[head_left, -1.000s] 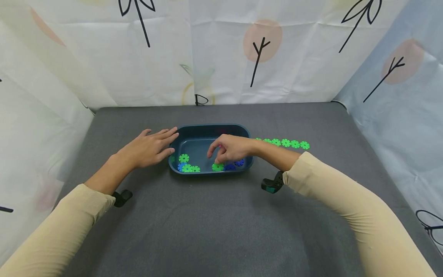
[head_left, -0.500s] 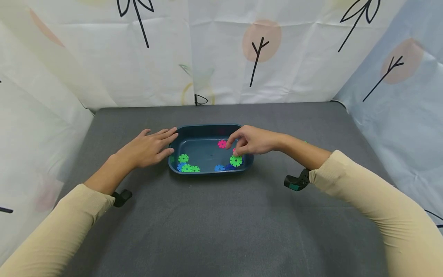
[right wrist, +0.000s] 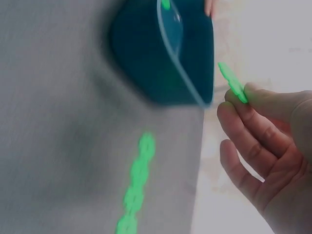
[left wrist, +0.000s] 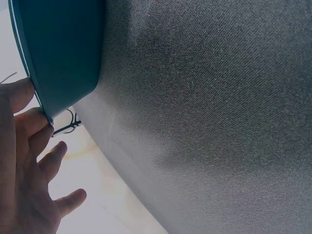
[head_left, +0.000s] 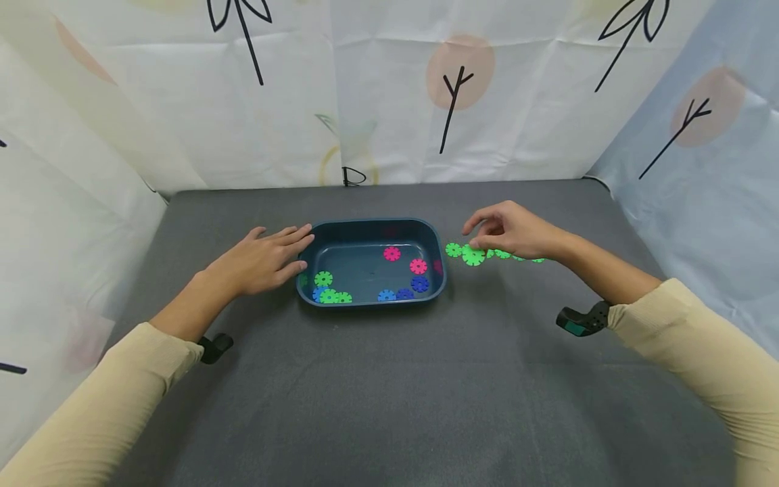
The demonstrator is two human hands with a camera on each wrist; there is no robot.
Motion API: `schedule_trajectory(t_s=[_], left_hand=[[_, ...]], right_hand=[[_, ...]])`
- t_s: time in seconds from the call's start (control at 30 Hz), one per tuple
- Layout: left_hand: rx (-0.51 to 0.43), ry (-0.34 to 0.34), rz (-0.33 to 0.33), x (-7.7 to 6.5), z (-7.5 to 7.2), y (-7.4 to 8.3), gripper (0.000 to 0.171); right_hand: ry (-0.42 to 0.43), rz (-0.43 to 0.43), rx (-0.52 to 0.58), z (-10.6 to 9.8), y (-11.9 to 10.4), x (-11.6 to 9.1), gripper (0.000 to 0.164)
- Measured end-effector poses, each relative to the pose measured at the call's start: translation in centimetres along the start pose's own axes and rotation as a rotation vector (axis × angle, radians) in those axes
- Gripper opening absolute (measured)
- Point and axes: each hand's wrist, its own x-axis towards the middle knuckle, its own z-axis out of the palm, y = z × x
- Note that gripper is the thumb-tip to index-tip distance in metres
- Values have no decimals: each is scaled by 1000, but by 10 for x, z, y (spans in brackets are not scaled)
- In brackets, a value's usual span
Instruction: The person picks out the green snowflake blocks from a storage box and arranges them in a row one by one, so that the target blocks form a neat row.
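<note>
A dark teal tray [head_left: 359, 304] stands mid-table, with green, blue and pink notched discs inside. My left hand [head_left: 262, 262] rests at the tray's left rim, its fingers extended; the left wrist view shows the fingertips [left wrist: 41, 119] against the rim. My right hand [head_left: 517, 230] pinches a green notched disc [right wrist: 233, 83] between thumb and finger, raised above the table to the right of the tray. Below that hand, a row of green discs [right wrist: 139, 173] lies on the cloth, partly hidden by the hand in the head view.
Two pink discs [head_left: 392, 253] lie apart in the tray's right half. Blue discs [head_left: 419, 283] sit along its front right side, green discs [head_left: 324, 278] at its left. A grey cloth [head_left: 341, 406] covers the table, and patterned white curtains [head_left: 389, 95] hang behind it.
My right hand has picked up a green disc from the tray's front right and carried it right, over the row of green discs. My left hand has stayed at the rim.
</note>
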Motion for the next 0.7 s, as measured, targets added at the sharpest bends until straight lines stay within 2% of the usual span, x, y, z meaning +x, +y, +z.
schedule_trajectory(t_s=[0.13, 0.33, 0.57, 0.7], left_hand=[[11, 4, 9, 0, 0, 0, 61], [14, 12, 8, 0, 0, 0, 60], [14, 11, 11, -1, 1, -1, 60], [8, 4, 8, -1, 0, -1, 61]], right_hand=[[95, 30, -62, -10, 19, -18, 24], [196, 63, -127, -18, 52, -39, 21], [269, 213, -104, -21, 86, -58, 28], [309, 258, -107, -23, 105, -65, 30]])
